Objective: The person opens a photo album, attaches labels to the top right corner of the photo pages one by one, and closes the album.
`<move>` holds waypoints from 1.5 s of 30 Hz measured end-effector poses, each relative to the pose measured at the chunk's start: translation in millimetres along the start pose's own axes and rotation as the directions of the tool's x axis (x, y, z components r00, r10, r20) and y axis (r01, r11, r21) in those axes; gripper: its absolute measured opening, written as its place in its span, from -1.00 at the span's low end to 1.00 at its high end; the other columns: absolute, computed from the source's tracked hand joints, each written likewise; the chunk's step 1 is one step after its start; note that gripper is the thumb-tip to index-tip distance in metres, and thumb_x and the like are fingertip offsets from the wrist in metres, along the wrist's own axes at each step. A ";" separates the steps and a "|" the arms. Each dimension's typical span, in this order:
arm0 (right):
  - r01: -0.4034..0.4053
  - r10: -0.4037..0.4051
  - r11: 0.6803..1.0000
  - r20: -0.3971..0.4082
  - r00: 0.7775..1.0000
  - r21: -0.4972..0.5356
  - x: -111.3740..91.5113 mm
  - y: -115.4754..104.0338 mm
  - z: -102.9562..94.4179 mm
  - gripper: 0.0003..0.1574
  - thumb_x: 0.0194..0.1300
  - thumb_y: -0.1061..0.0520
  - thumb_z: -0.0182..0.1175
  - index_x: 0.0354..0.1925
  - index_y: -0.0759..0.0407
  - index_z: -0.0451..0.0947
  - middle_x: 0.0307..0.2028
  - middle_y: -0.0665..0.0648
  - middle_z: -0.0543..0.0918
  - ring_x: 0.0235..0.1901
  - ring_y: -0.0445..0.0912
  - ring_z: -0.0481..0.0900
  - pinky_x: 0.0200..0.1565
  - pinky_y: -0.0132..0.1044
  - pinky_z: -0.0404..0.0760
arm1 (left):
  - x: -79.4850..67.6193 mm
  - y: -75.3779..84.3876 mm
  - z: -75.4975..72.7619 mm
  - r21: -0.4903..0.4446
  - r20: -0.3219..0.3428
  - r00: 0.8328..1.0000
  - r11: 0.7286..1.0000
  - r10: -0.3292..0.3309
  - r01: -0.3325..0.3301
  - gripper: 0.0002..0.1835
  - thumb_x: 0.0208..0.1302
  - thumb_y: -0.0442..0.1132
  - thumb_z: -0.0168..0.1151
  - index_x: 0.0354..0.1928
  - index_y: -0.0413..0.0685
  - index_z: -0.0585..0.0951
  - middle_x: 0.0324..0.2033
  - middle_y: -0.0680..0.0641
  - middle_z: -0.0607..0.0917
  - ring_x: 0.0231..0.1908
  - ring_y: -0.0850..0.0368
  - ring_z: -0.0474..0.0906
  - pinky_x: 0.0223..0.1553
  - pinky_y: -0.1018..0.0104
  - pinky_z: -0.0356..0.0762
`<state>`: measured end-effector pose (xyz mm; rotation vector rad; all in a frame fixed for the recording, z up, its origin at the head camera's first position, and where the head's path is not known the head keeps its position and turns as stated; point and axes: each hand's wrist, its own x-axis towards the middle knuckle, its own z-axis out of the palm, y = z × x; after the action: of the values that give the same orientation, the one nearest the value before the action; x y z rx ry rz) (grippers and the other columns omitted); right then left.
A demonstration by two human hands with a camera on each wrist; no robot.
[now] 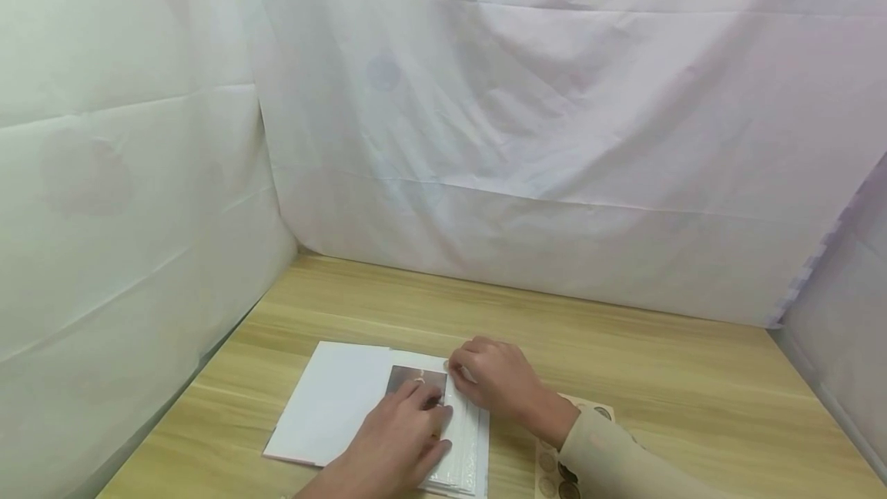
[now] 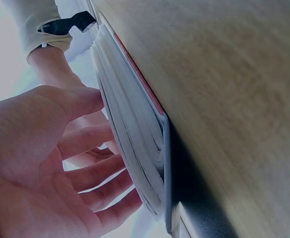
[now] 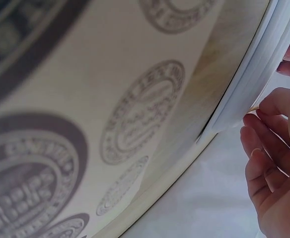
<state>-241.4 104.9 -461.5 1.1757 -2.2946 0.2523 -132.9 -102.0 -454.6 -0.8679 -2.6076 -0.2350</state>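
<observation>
An open album [image 1: 333,399] with white pages lies on the table, its stacked page edges seen side-on in the left wrist view. A dark photo [image 1: 402,374] sits on the right-hand page. Over that page my left hand [image 1: 398,433] rests with fingers spread and slightly bent, fingertips on the photo and the page. At the page's upper right corner, my right hand [image 1: 495,376] pinches a small tan sticker [image 3: 254,108] between thumb and index finger. The other fingers of that hand are loosely bent.
Right of the album, partly under my right forearm, lies a tan sheet of round stickers [image 1: 547,460] with printed lettering. The wood-grain table [image 1: 658,376] extends around them. White cloth [image 1: 520,98] hangs behind and at both sides.
</observation>
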 end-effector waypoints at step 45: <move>-0.141 0.124 0.980 0.122 0.985 0.138 -22.3 15.3 -32.0 -0.76 0.31 0.12 0.52 -0.06 0.04 0.77 -0.15 0.00 0.87 -0.31 -0.19 0.81 -0.30 -0.44 0.74 | -12.2 -10.1 -1.1 -0.013 -0.060 0.983 0.984 0.176 -0.177 -0.16 -0.04 0.53 0.57 0.03 0.04 0.60 0.11 0.03 0.59 0.11 0.07 0.55 0.13 0.21 0.74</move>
<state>-230.8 142.2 -445.8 1.1342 -2.4938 0.4208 -129.8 -116.9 -459.0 -1.0755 -2.4604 -0.2320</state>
